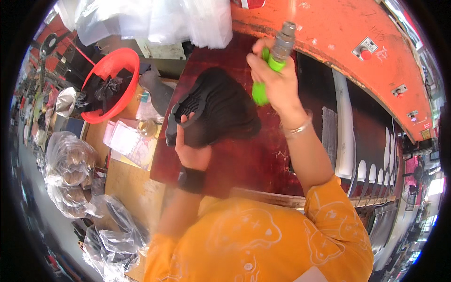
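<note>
- Two bare hands work over a dark red tabletop (pixel 268 164); clock directions are read from the middle of the view.
- The black stack (pixel 230 103) of layered, contoured pieces lies on that tabletop, just off centre toward 12 o'clock, its ribbed end turned to 9 o'clock.
- At 8 o'clock the left hand (pixel 193 154), a black band on its wrist, touches the stack, one digit up against the ribbed end; the other fingers are hidden, so I cannot tell whether they clasp it.
- At 1 o'clock the right hand (pixel 278 79) has its fingers wrapped around a green-handled tool (pixel 260 93) with a metal fitting, raised apart from the stack.
- A red tub (pixel 133 66) holding black plastic stands at 10 o'clock.
- Papers (pixel 123 139) and a tape roll (pixel 146 128) lie near 9 o'clock.
- Clear plastic sheeting (pixel 155 21) hangs into view at 11 o'clock, and clear bags (pixel 70 162) sit between 8 and 9.
- An orange machine (pixel 324 28) with red buttons spans 12 to 3 o'clock.
- A pale roll (pixel 345 131) lies at 3 o'clock.
</note>
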Motion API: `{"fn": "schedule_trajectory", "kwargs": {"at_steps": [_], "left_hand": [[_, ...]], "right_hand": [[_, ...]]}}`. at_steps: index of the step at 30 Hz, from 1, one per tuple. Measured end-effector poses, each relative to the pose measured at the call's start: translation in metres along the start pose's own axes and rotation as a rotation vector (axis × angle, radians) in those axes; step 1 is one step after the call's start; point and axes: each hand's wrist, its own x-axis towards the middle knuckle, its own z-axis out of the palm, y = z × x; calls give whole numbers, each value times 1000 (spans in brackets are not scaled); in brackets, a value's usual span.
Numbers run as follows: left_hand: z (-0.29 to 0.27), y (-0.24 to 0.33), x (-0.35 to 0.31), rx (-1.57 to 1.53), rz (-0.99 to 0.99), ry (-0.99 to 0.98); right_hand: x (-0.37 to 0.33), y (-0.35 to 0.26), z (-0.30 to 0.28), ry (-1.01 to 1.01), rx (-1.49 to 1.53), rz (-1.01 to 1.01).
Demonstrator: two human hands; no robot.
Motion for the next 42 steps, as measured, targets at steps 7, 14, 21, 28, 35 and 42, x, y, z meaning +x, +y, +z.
{"fn": "schedule_trajectory", "kwargs": {"at_steps": [7, 14, 21, 28, 35, 42], "left_hand": [[-4, 0, -1, 20, -16, -55], [-6, 2, 2, -21, -19, -58], [-2, 11, 10, -43, -16, -202], [37, 24, 18, 168, 64, -398], [99, 41, 36, 530, 235, -742], [151, 45, 31, 602, 69, -813]], "right_hand": [[-10, -4, -16, -181, 428, 110], [1, -8, 31, -365, 710, 51], [-11, -28, 57, -287, 486, 110], [7, -76, 44, -554, 881, -61], [25, -128, 26, -387, -53, -234], [28, -88, 0, -273, -284, -179]]}}
